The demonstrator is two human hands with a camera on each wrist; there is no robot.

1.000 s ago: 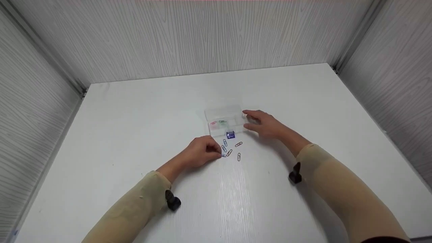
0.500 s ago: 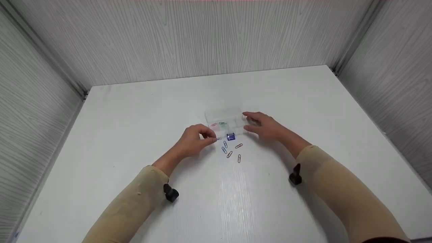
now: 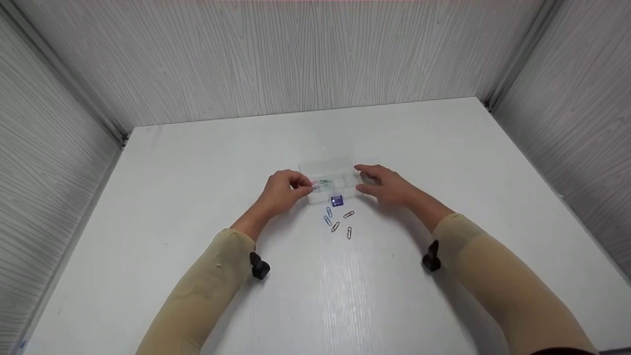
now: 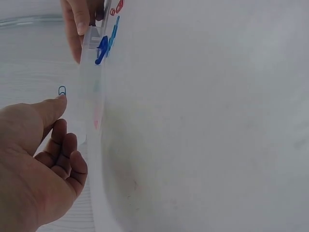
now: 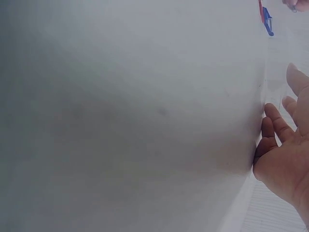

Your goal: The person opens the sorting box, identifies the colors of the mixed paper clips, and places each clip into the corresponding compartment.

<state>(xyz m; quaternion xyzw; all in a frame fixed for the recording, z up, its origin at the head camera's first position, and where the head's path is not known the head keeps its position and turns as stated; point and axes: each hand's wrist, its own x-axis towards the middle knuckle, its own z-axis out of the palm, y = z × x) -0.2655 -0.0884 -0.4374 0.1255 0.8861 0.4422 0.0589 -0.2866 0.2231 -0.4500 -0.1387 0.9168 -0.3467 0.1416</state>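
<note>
Between thumb and forefinger, my left hand pinches a blue paper clip over the left compartments of a clear plastic box. The box's lid is folded back, and a dark blue latch sits at its front. Pink and green paper clips lie in separate compartments. At the box's right end, my right hand holds it, thumb at the front corner and forefinger farther back by the lid.
In front of the box lie two blue paper clips and three reddish-brown paper clips on the white table. Wood-grain panels enclose the table at the back and sides.
My left hand has lifted the blue paper clip from among the loose ones and carried it away from me, over the left part of the box. The right hand has stayed at the box's end.
</note>
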